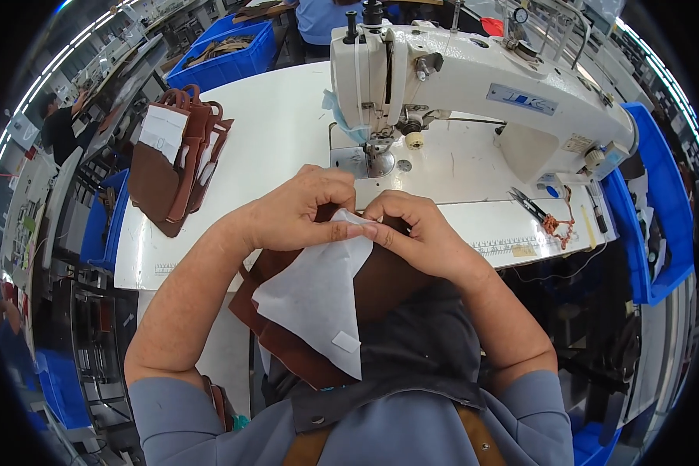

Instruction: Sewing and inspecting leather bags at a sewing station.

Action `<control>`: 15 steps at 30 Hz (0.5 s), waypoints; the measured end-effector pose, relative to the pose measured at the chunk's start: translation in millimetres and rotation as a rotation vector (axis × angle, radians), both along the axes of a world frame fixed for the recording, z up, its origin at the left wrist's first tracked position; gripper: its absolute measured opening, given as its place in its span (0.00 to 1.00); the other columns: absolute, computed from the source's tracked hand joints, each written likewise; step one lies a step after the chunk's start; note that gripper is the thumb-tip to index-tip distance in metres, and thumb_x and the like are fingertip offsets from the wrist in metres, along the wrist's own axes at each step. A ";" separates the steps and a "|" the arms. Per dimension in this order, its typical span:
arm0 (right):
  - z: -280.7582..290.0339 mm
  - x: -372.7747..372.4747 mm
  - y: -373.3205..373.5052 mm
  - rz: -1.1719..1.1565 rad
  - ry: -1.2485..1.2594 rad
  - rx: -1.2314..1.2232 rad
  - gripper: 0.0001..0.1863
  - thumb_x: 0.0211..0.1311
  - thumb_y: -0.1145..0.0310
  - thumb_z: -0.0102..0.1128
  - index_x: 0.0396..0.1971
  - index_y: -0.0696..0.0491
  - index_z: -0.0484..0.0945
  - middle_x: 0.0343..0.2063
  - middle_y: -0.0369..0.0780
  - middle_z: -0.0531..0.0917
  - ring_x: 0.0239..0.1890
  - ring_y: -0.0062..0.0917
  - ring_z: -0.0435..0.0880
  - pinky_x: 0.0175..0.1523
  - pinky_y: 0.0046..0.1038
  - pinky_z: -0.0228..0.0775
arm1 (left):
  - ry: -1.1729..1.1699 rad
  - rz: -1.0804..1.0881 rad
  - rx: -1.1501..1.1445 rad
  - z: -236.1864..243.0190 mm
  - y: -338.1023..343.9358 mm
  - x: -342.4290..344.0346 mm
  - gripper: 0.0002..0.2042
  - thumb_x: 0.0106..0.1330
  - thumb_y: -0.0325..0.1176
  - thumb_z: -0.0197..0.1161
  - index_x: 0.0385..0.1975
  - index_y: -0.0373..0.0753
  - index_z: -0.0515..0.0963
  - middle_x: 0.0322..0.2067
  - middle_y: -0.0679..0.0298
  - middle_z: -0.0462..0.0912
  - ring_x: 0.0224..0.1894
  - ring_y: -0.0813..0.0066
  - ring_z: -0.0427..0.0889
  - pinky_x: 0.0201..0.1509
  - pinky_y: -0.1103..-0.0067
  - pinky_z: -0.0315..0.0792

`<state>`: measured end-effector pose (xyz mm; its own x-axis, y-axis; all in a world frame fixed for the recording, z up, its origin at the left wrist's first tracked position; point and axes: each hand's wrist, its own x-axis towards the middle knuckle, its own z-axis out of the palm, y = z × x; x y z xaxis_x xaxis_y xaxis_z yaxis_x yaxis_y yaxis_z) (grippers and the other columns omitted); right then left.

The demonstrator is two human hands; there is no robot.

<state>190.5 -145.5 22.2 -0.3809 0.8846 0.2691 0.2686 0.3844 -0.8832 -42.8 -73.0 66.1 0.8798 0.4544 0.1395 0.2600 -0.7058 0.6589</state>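
Observation:
My left hand [307, 206] and my right hand [419, 233] meet at the table's front edge. The thumbs and fingertips of both pinch the top of a thin white sheet [311, 291], perhaps lining or paper. It hangs down over my lap with a small white tag [346, 341] near its lower corner. Brown leather-like panels [287, 347] hang behind the sheet; whether they are joined to it is hidden. Just beyond my hands stands a white sewing machine [458, 85], its presser foot [380, 155] above the metal plate.
A stack of brown handled bag pieces [190, 171] lies on the white table [264, 124] at left. Thread snips [528, 205] and orange thread [559, 225] lie at right. Blue bins stand at the far left [245, 58] and right [652, 287]. Other people sit farther back.

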 end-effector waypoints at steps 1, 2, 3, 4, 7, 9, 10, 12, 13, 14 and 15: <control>-2.4 -0.6 2.4 0.033 0.004 0.148 0.08 0.66 0.68 0.67 0.39 0.57 0.83 0.30 0.40 0.84 0.29 0.28 0.79 0.37 0.27 0.71 | -0.011 0.035 0.030 4.1 -2.6 -3.2 0.18 0.65 0.46 0.69 0.25 0.38 0.74 0.26 0.64 0.70 0.33 0.65 0.71 0.51 0.69 0.61; -1.8 -1.0 2.6 0.039 0.008 0.148 0.08 0.66 0.68 0.67 0.39 0.57 0.83 0.30 0.40 0.84 0.29 0.28 0.79 0.37 0.27 0.71 | -0.021 0.069 0.060 8.7 -6.0 -5.7 0.19 0.65 0.47 0.69 0.23 0.39 0.74 0.26 0.65 0.72 0.33 0.67 0.72 0.52 0.70 0.60; 0.4 -1.3 1.8 0.041 0.017 0.119 0.08 0.66 0.68 0.67 0.37 0.58 0.83 0.29 0.40 0.84 0.29 0.28 0.80 0.38 0.27 0.72 | -0.018 0.075 0.061 14.1 -11.2 -7.4 0.19 0.65 0.47 0.69 0.23 0.39 0.74 0.26 0.65 0.72 0.33 0.67 0.72 0.52 0.70 0.60; 2.7 -2.9 0.4 0.041 0.026 0.090 0.08 0.66 0.68 0.67 0.36 0.58 0.84 0.28 0.40 0.85 0.29 0.28 0.81 0.38 0.28 0.73 | -0.044 0.109 0.109 19.3 -17.8 -9.6 0.15 0.64 0.43 0.68 0.24 0.40 0.74 0.26 0.66 0.71 0.34 0.68 0.72 0.52 0.71 0.59; 15.3 -12.7 -6.8 0.002 0.086 0.100 0.08 0.65 0.68 0.69 0.33 0.59 0.86 0.27 0.41 0.86 0.30 0.29 0.83 0.39 0.28 0.74 | -0.070 0.213 0.176 19.1 -33.5 -13.0 0.09 0.60 0.36 0.67 0.25 0.41 0.75 0.26 0.67 0.71 0.35 0.69 0.71 0.51 0.72 0.57; 16.5 -18.0 -10.1 -0.006 0.106 0.149 0.08 0.63 0.69 0.70 0.33 0.59 0.86 0.28 0.41 0.86 0.31 0.28 0.84 0.39 0.27 0.74 | -0.074 0.283 0.197 18.9 -43.2 -14.1 0.07 0.58 0.34 0.66 0.24 0.41 0.75 0.27 0.68 0.71 0.36 0.69 0.71 0.52 0.72 0.56; 16.8 -19.3 -11.9 -0.015 0.122 0.196 0.07 0.62 0.70 0.71 0.33 0.59 0.87 0.28 0.41 0.87 0.32 0.27 0.85 0.39 0.26 0.75 | -0.096 0.310 0.214 20.0 -47.8 -14.3 0.06 0.57 0.33 0.66 0.24 0.42 0.76 0.26 0.69 0.71 0.36 0.71 0.71 0.52 0.71 0.56; 21.8 -20.0 -19.1 -0.030 0.121 0.143 0.06 0.60 0.71 0.72 0.32 0.59 0.87 0.29 0.41 0.87 0.32 0.25 0.85 0.39 0.25 0.75 | -0.118 0.339 0.232 20.9 -56.9 -15.6 0.04 0.56 0.32 0.65 0.23 0.43 0.76 0.26 0.70 0.71 0.36 0.72 0.72 0.52 0.70 0.55; 23.4 -20.5 -22.5 -0.047 0.120 0.090 0.06 0.58 0.73 0.73 0.31 0.59 0.87 0.29 0.40 0.87 0.32 0.23 0.85 0.38 0.24 0.75 | -0.120 0.362 0.250 21.1 -61.4 -16.5 0.05 0.55 0.32 0.65 0.23 0.43 0.76 0.26 0.70 0.70 0.36 0.72 0.71 0.50 0.70 0.54; 23.0 -21.4 -25.1 -0.045 0.119 0.091 0.06 0.58 0.73 0.73 0.31 0.59 0.87 0.29 0.40 0.87 0.32 0.23 0.85 0.38 0.24 0.75 | -0.121 0.384 0.269 21.7 -65.6 -17.2 0.05 0.55 0.32 0.66 0.23 0.44 0.75 0.26 0.70 0.70 0.35 0.72 0.71 0.49 0.70 0.53; 22.6 -22.4 -27.7 -0.045 0.169 0.079 0.05 0.57 0.74 0.74 0.31 0.59 0.87 0.29 0.40 0.87 0.31 0.21 0.84 0.37 0.23 0.74 | -0.122 0.386 0.269 23.7 -69.6 -17.7 0.05 0.55 0.32 0.66 0.23 0.44 0.75 0.26 0.70 0.70 0.35 0.72 0.71 0.49 0.70 0.53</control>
<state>168.1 -173.2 44.8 -0.2846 0.8732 0.3957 0.1371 0.4456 -0.8847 -60.5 -142.6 89.8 0.6237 0.6781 0.3888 0.4685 -0.7225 0.5084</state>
